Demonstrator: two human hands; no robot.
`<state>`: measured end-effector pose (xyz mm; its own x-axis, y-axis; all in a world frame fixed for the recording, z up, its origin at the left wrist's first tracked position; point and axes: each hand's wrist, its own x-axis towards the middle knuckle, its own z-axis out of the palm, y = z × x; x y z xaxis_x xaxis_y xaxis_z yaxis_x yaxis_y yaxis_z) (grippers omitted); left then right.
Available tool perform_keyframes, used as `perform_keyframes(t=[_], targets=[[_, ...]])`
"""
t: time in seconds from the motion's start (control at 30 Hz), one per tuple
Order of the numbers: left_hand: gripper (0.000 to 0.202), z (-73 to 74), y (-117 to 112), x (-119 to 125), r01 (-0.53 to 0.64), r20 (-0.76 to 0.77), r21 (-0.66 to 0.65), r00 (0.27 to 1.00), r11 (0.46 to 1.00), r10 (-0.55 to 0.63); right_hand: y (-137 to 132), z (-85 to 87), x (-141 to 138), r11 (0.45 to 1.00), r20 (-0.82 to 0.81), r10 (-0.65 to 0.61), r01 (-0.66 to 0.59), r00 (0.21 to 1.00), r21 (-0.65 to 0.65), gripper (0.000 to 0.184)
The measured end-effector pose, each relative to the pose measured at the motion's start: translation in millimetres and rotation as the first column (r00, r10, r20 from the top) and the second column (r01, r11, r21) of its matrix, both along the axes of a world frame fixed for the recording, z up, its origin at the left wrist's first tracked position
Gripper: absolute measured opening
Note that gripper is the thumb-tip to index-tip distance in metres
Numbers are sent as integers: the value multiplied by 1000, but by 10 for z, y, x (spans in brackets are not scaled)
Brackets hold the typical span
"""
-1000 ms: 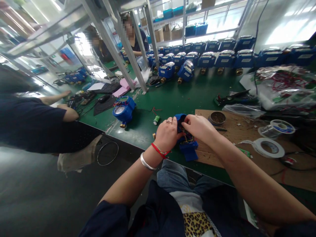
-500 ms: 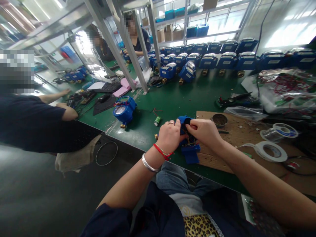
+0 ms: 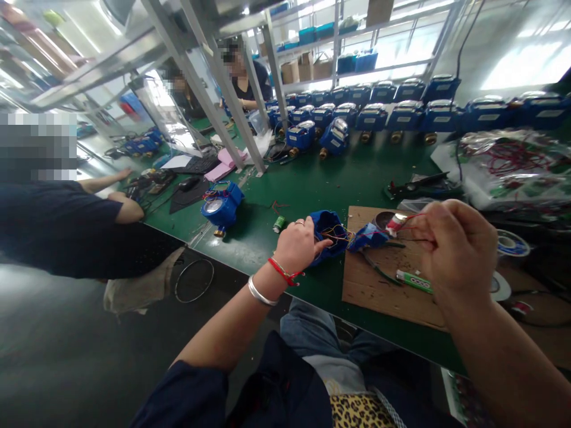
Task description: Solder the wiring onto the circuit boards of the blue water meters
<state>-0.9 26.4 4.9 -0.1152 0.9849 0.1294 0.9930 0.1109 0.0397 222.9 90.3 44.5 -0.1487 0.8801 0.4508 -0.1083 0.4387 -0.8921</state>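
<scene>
My left hand (image 3: 298, 246) grips the rim of an opened blue water meter housing (image 3: 332, 217), its thumb at the opening. Thin coloured wires run from inside the housing to a smaller blue part (image 3: 369, 236) on its right. Raised over the cardboard, my right hand (image 3: 461, 252) is closed in a pinch on thin red wires (image 3: 414, 217). At their end is a small red-and-white cylinder (image 3: 395, 224), which looks like a battery. Below lies a green-and-white tube (image 3: 414, 281), partly behind my right hand. A green cylinder (image 3: 279, 224) sits left of the housing.
Cardboard (image 3: 366, 285) covers part of the green bench (image 3: 267, 261). Another blue meter (image 3: 222, 205) stands at left, and rows of meters (image 3: 372, 116) line the back. Bagged wired parts (image 3: 504, 160) and a solder spool (image 3: 513, 244) are at right. A co-worker (image 3: 53, 220) sits at left.
My right hand has moved from the housing to the right and up, drawing the red-and-white cylinder by its wires. The smaller blue part has shifted right; my left hand stays at the housing.
</scene>
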Motion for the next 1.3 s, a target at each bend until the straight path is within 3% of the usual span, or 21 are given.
perform_keyframes(t=[0.1, 0.2, 0.33, 0.43, 0.57, 0.73, 1.1, 1.17, 1.3], targets=[[80, 3, -32, 34, -15, 40, 27, 999, 1000, 14, 42, -56, 9, 993, -214, 48, -69, 976, -96, 32], [69, 51, -74, 140, 7, 34, 168, 999, 986, -13, 57, -90, 40, 963, -290, 125, -187, 949, -194, 28], [54, 82, -95, 408, 253, 65, 245, 959, 936, -276, 5, -116, 84, 946, -334, 131, -219, 933, -238, 30], [54, 9, -39, 608, 357, 111, 202, 917, 912, -383, -66, -105, 114, 943, -348, 134, -227, 928, -244, 31], [35, -156, 72, 734, 333, 170, 194, 915, 923, -366, -159, -67, 183, 940, -381, 149, -251, 912, -232, 31], [11, -284, 71, 707, 332, 208, 208, 904, 920, -373, -197, -84, 283, 942, -484, 107, -244, 868, -229, 30], [20, -362, -131, 626, 428, 104, 214, 884, 878, -456, -130, -277, 470, 908, -554, -105, -148, 826, -392, 30], [22, -381, -146, 601, 440, 109, 235, 874, 867, -474, -194, -275, 488, 911, -546, -74, -167, 835, -378, 29], [37, -392, -291, 591, 419, 134, 304, 870, 855, -474, -492, -303, 545, 942, -410, 112, -228, 905, -247, 30]])
